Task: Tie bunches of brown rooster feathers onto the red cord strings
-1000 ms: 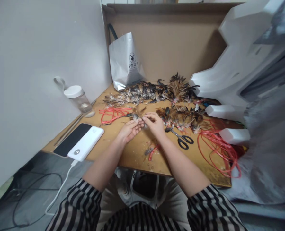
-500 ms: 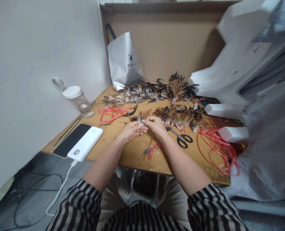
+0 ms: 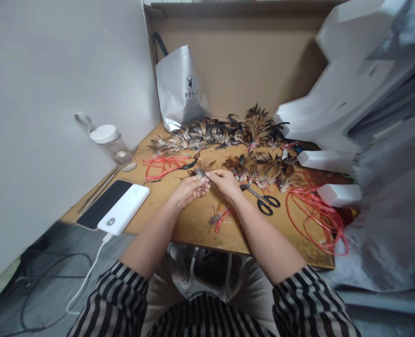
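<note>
The left hand [image 3: 189, 191] and right hand [image 3: 225, 182] meet above a desk [image 3: 181, 227], pinching a small feather tuft [image 3: 201, 172]. Beyond, feather bundles [image 3: 207, 134] lie in 2 rows. Black-handled scissors [image 3: 257, 195] and red strands [image 3: 310, 201] lie to the right, a white power bank [image 3: 123, 209] to the left.

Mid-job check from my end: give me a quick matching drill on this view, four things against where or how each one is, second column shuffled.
Things
1. Scissors
2. Feather tuft
3. Silver bag
4. Power bank

Place or state
A. Upright at the back, in front of the cardboard panel
B. White, with a white cable plugged in
C. Black-handled, lying to the right of the right hand
D. At the fingertips of the left hand and right hand

Pairs: 1-C, 2-D, 3-A, 4-B
</note>
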Available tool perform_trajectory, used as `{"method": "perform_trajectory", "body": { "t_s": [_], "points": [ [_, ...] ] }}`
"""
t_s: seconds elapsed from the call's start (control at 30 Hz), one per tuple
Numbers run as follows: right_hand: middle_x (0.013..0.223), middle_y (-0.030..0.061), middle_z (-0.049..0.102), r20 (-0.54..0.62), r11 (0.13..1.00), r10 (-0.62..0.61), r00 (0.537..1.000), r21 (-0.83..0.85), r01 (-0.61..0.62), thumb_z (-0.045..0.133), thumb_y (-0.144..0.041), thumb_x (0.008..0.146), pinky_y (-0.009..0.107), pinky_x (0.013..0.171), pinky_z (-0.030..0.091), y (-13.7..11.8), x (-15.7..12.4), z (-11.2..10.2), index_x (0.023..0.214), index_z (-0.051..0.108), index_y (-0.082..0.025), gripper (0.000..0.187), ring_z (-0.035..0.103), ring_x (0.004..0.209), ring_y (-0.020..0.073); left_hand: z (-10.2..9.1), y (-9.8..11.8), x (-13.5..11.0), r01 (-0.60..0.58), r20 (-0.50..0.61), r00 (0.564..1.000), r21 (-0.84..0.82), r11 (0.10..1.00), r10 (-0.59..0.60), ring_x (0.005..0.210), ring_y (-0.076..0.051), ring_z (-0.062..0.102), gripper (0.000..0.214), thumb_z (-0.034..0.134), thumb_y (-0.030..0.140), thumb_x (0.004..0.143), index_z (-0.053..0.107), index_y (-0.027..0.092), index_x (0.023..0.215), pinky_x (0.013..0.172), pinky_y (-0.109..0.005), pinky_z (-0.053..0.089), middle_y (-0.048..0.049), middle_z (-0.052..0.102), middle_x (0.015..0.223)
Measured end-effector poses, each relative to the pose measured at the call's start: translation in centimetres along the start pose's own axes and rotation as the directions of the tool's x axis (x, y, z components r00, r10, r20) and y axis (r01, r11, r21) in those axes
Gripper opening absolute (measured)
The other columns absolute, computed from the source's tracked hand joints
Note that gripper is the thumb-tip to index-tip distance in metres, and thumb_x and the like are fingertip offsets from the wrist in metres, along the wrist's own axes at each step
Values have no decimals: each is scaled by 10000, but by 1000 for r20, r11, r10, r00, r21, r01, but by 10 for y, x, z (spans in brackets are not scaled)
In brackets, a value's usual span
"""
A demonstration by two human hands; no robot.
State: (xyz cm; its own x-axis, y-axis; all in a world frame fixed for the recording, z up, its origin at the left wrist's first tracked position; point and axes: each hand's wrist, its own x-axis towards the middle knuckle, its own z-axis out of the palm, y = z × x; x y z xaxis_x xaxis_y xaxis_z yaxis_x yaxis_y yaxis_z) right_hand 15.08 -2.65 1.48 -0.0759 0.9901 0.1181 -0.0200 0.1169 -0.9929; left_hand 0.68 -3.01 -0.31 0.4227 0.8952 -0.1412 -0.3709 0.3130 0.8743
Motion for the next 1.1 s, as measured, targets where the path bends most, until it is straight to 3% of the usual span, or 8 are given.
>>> {"method": "perform_trajectory", "body": {
  "t_s": [0.13, 0.5, 0.7, 0.97, 1.1],
  "points": [
    [501, -20, 587, 43, 999, 34, 998, 29, -35, 637, -400, 614, 219, 567, 373, -6, -4, 1, 541, 620, -162, 250, 489, 491, 89, 0, -1, 0, -8, 29, 1000, 1, 1000, 8, 486, -42, 517, 168, 667, 219, 668, 603, 99, 765, 498, -152, 415, -1, 571, 589],
    [466, -28, 568, 222, 996, 62, 973, 55, -76, 647, -396, 606, 218, 535, 361, -11, -6, -3, 474, 549, -161, 286, 481, 468, 88, 1, -1, -4, -4, 99, 995, 110, 994, -7, 494, -52, 497, 224, 682, 291, 636, 577, 93, 642, 490, -168, 392, -12, 542, 578],
    [416, -53, 481, 84, 986, 21, 996, -166, -7, 653, -363, 596, 195, 435, 263, -6, -6, -2, 482, 537, -139, 276, 368, 409, 55, 0, -5, 0, -50, 20, 999, 241, 969, 46, 472, -65, 508, 239, 680, 309, 616, 594, 88, 644, 487, -190, 393, -34, 589, 582],
    [389, -70, 374, -80, 970, -35, 996, -241, 15, 634, -398, 597, 199, 393, 184, 6, 0, 1, 453, 478, -143, 332, 279, 389, 43, 1, -6, 3, -132, -22, 988, 359, 924, 150, 533, -84, 538, 244, 649, 333, 644, 633, 94, 690, 521, -204, 411, -54, 628, 647],
    [403, -66, 385, -79, 966, -60, 995, -257, 38, 636, -396, 595, 198, 398, 201, 6, 0, 1, 445, 469, -143, 338, 294, 403, 45, 3, -5, 2, -136, -46, 985, 392, 910, 167, 489, -72, 515, 210, 640, 306, 649, 630, 97, 640, 506, -196, 406, -36, 604, 579]
  ]
}}
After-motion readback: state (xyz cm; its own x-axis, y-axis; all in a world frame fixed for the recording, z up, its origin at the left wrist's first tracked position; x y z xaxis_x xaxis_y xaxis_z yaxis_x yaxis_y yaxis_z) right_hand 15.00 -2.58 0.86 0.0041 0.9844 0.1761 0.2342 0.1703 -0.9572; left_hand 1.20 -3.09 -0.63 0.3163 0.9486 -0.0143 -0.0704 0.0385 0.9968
